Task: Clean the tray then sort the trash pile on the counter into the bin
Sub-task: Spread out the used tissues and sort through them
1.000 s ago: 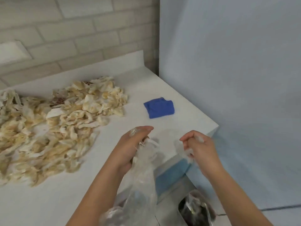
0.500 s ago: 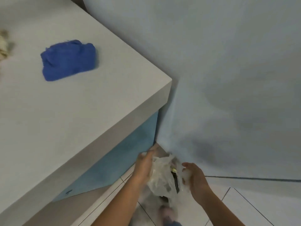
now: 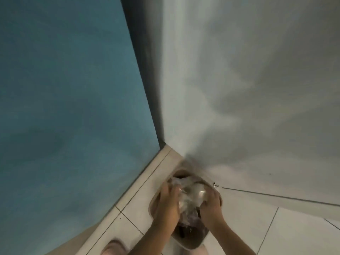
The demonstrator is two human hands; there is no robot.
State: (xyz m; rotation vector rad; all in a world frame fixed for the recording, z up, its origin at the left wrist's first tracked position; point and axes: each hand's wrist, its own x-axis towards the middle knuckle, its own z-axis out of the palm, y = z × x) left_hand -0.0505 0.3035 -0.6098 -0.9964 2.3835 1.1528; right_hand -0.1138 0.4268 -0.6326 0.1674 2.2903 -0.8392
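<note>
Bag (image 3: 191,196) of clear plastic, crumpled, now sitting in the bin (image 3: 189,242) on the floor tiles (image 3: 242,229); pressing it down, left hand (image 3: 168,206) and right hand (image 3: 211,205) both clutching it, lower than half a second ago.

Pale tiled floor (image 3: 239,227) carries 1 bin (image 3: 191,242) near the corner; blurred foot (image 3: 114,248) alongside.

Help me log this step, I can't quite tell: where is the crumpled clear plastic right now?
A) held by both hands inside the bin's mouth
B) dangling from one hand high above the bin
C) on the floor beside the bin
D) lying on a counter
A: the left hand and right hand both grip the crumpled clear plastic within the bin on the tiled floor.
</note>
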